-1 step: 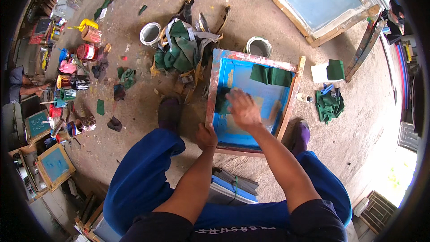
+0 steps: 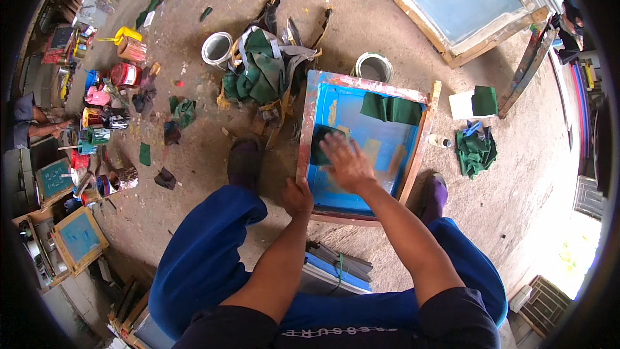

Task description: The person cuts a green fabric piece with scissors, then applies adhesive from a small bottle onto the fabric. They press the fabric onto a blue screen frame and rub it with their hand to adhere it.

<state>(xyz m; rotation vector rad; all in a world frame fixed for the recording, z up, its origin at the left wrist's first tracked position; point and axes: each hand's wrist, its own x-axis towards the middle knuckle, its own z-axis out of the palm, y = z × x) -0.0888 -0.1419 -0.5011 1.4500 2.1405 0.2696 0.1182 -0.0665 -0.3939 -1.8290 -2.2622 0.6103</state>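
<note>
On the dusty concrete floor (image 2: pixel 400 19), the wooden-framed blue screen (image 2: pixel 365 145) runs its long side away from me. My left hand (image 2: pixel 297 195) grips its near corner; my right hand (image 2: pixel 345 165) presses flat, fingers (image 2: pixel 330 145) spread, on a dark green rag (image 2: pixel 323 142) under the fingertips.

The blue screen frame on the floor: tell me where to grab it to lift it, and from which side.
Grip the blue screen frame by its wooden side rails, not the mesh. The left hand already holds the near-left corner; probably take the right rail from outside, since it lies flat, its edges exposed, and a green cloth lies along the far end.
</note>
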